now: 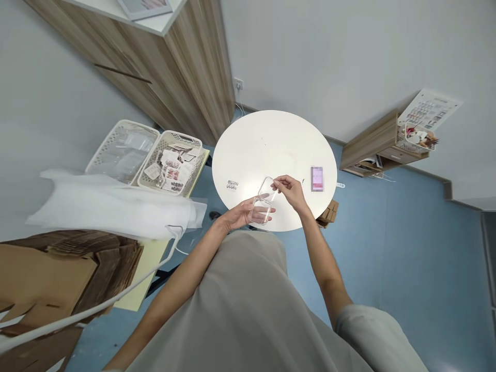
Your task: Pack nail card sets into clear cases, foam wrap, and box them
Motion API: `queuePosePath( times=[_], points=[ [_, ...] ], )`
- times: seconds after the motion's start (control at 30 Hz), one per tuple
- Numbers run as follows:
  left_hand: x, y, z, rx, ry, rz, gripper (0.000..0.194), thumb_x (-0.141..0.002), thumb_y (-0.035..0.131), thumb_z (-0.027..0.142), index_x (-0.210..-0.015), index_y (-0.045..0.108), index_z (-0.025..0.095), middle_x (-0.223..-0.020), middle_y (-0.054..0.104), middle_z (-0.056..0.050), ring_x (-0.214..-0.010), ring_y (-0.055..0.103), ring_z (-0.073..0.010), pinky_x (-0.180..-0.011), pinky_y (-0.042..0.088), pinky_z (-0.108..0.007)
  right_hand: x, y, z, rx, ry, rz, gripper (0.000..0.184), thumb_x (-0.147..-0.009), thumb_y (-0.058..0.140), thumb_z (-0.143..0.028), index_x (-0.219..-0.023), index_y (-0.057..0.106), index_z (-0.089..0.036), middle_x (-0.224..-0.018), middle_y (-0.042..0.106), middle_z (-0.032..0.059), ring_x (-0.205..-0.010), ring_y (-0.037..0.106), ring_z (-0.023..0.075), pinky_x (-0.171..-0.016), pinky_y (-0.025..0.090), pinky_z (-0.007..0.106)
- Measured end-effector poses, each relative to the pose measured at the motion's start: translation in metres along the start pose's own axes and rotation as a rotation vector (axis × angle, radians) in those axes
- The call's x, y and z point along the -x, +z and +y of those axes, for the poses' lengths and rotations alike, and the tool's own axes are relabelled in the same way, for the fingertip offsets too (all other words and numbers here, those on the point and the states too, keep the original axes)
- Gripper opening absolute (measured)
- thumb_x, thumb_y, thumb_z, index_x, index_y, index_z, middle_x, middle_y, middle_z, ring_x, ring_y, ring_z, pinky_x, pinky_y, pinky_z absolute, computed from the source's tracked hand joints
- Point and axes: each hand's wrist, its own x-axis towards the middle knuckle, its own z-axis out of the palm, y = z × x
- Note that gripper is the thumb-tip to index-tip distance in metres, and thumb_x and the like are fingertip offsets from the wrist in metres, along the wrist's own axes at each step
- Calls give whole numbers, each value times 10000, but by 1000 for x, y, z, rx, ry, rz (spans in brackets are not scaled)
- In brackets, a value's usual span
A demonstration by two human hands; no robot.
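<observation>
A clear hinged plastic case [264, 199] hangs open above the near edge of the round white table [271, 144]. My left hand [244, 214] lies under its lower half, fingers curled round it. My right hand [290, 190] pinches the rim of the raised lid from the right. A small strip of dark and pale pieces [232, 184] lies on the table to the left of the case. A pink phone [316, 179] rests on the table's right side.
Two white baskets [116, 135], [196, 143] stand on a yellow table at left, one with clear cases, one with small packets. White foam sheets [108, 206] and flattened cardboard [50, 274] lie nearer. A wooden cabinet [174, 67] and low shelf [372, 147] stand by the wall.
</observation>
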Motion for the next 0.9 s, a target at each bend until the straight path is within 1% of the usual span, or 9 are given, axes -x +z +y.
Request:
queuePosePath(
  times=[0.1, 0.23, 0.33, 0.5, 0.63, 0.7, 0.77, 0.83, 0.9],
  points=[
    [3, 1, 0, 25, -1, 20, 1003, -864, 899, 435, -1720, 398, 291, -1586, 612, -260, -1255, 759, -418, -1124, 547, -574, -10, 3, 2, -10, -4, -18, 445, -869, 831, -656, -938, 748, -224, -879, 792, 57, -790, 726, 194, -745, 588, 335],
    [5, 4, 3, 33, 122, 142, 926, -878, 878, 268, -1693, 451, 371, -1726, 485, -163, -1471, 612, -412, -1245, 452, -602, -21, 12, 6, 3, 4, -13, 472, -859, 824, -685, -924, 743, -225, -848, 778, 41, -655, 677, 162, -626, 563, 307],
    [7, 3, 8, 35, 220, 217, 877, -853, 874, 175, -1648, 534, 325, -1696, 532, -142, -1575, 500, -376, -1322, 366, -581, -30, 21, 8, 28, 8, -21, 472, -854, 822, -686, -914, 741, -225, -842, 766, 29, -585, 641, 141, -525, 517, 277],
    [19, -10, 14, 56, 251, 325, 718, -854, 856, 143, -1536, 658, 249, -1592, 641, -145, -1500, 591, -373, -1332, 359, -577, -47, 47, 10, 92, 26, -85, 480, -887, 779, -705, -918, 728, -229, -863, 772, 25, -563, 624, 126, -501, 509, 260],
    [38, -26, 16, 92, 279, 424, 716, -875, 825, 118, -1557, 629, 225, -1514, 701, -161, -1461, 633, -341, -1333, 366, -553, -71, 71, 27, 182, 15, -130, 467, -977, 666, -691, -1046, 748, -236, -949, 802, 38, -694, 706, 161, -609, 574, 274],
    [50, -34, 16, 128, 309, 488, 730, -883, 807, 107, -1574, 604, 221, -1529, 690, -161, -1449, 646, -319, -1336, 365, -535, -88, 81, 44, 289, 5, -133, 418, -1014, 643, -619, -1147, 756, -239, -1040, 816, 46, -782, 732, 178, -723, 610, 306],
    [63, -42, 16, 165, 337, 555, 745, -888, 790, 97, -1591, 580, 226, -1531, 690, -152, -1429, 664, -294, -1336, 371, -517, -106, 93, 65, 452, 16, -149, 357, -1009, 690, -514, -1214, 754, -229, -1126, 816, 55, -881, 739, 197, -867, 612, 346],
    [75, -48, 14, 196, 358, 607, 760, -897, 773, 94, -1610, 553, 237, -1518, 700, -143, -1405, 682, -276, -1331, 382, -510, -122, 107, 86, 619, 75, -188, 343, -986, 740, -431, -1250, 744, -212, -1194, 805, 72, -1017, 739, 227, -962, 587, 368],
    [87, -52, 12, 218, 378, 643, 771, -906, 762, 97, -1626, 532, 249, -1513, 704, -138, -1384, 698, -271, -1322, 398, -516, -134, 123, 107, 773, 167, -243, 382, -963, 783, -400, -1284, 726, -203, -1268, 779, 98, -1151, 718, 259, -988, 571, 372]
  ],
)
